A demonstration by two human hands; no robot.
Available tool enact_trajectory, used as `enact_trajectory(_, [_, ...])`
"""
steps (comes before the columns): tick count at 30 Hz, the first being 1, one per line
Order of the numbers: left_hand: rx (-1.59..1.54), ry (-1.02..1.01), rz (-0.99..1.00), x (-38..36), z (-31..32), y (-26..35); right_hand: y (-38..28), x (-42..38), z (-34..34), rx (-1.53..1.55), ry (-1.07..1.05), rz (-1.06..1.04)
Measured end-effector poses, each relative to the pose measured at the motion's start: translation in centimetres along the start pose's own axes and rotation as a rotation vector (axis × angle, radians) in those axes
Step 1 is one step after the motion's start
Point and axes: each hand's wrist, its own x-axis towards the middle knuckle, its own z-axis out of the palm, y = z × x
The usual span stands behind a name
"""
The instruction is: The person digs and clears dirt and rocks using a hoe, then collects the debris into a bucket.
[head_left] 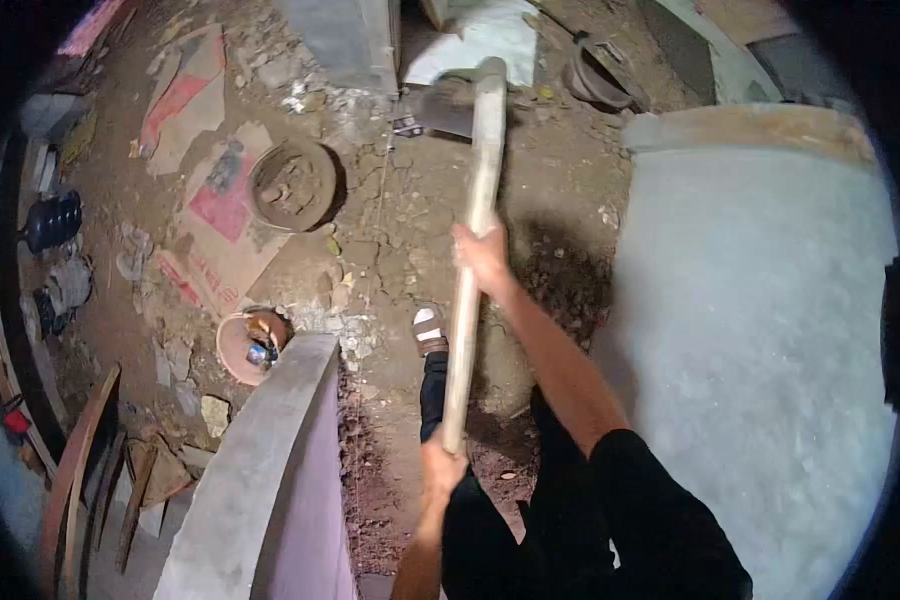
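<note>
A long pale wooden handle (485,165) runs from the bottom middle of the view up to a dark metal blade (447,115) near the top, over the bare soil (390,200). My left hand (442,462) is wrapped round the lower end of the handle. Higher up, about the middle of the handle, my right hand (482,257) is closed on it. The blade looks a little blurred, and I cannot tell whether it touches the ground. Loose dark soil (565,265) lies to the right of the handle.
At the left, a round tub of soil (330,190) stands on flattened cardboard (215,215), with a pinkish bucket (232,350) below. A low wall (260,440) rises at lower left. A large grey surface (750,330) fills the right. A black basket (600,80) lies upper right.
</note>
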Motion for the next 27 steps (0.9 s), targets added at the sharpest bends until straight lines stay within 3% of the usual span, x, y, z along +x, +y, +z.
enact_trajectory(2, [-0.030, -0.100, 0.003, -0.3, 5.8, 0.4, 2.3, 3.4, -7.7, -0.258, 0.136, -0.127])
enact_trajectory(3, [-0.050, -0.156, -0.011, -0.3, 8.7, 1.1, 3.4, 5.5, -12.6, -0.408, 0.136, -0.064])
enact_trajectory(4, [-0.093, -0.197, 0.028, -0.4, 11.0, 2.1, 1.7, 4.4, -15.4, -0.404, 0.163, -0.208])
enact_trajectory(5, [-0.134, -0.236, 0.060, -0.8, 13.1, 3.2, 5.5, 8.3, -20.6, -0.524, 0.222, -0.252])
enact_trajectory(7, [-0.197, -0.323, -0.067, -1.6, 18.3, 4.1, 8.6, 11.3, -28.3, -0.565, 0.253, -0.217])
enact_trajectory(9, [-0.158, -0.340, 0.040, -2.4, 21.8, 6.3, 6.7, 10.2, -32.6, -0.470, 0.226, -0.132])
enact_trajectory(13, [-0.206, -0.397, -0.002, -5.3, 31.4, 6.7, 10.4, 10.5, -41.6, -0.468, 0.120, -0.066])
enact_trajectory(14, [-0.241, -0.398, -0.009, -6.6, 33.1, 7.0, 12.0, 10.4, -43.0, -0.625, 0.241, -0.083])
enact_trajectory(15, [-0.275, -0.399, -0.018, -8.1, 34.6, 7.2, 12.9, 9.7, -44.3, -0.623, 0.240, -0.069])
enact_trajectory(17, [-0.230, -0.419, -0.101, -11.3, 37.0, 6.3, 14.8, 7.4, -46.6, -0.470, 0.117, 0.171])
enact_trajectory(20, [-0.221, -0.364, -0.039, -14.8, 39.0, 3.7, 15.3, 3.2, -46.7, -0.441, 0.167, 0.206])
enact_trajectory(21, [-0.138, -0.363, 0.008, -15.6, 38.3, 2.3, 15.0, 1.6, -46.1, -0.383, 0.170, 0.249])
enact_trajectory(25, [-0.005, -0.437, -0.234, -15.9, 29.7, 3.8, 17.0, -1.9, -42.6, -0.285, 0.217, 0.378])
enact_trajectory(26, [0.092, -0.305, 0.088, -16.1, 29.3, 1.6, 17.2, -2.5, -41.8, -0.217, 0.220, 0.374])
enact_trajectory(27, [0.101, -0.304, 0.111, -15.7, 27.9, 3.0, 17.6, -2.4, -41.2, -0.156, 0.218, 0.363])
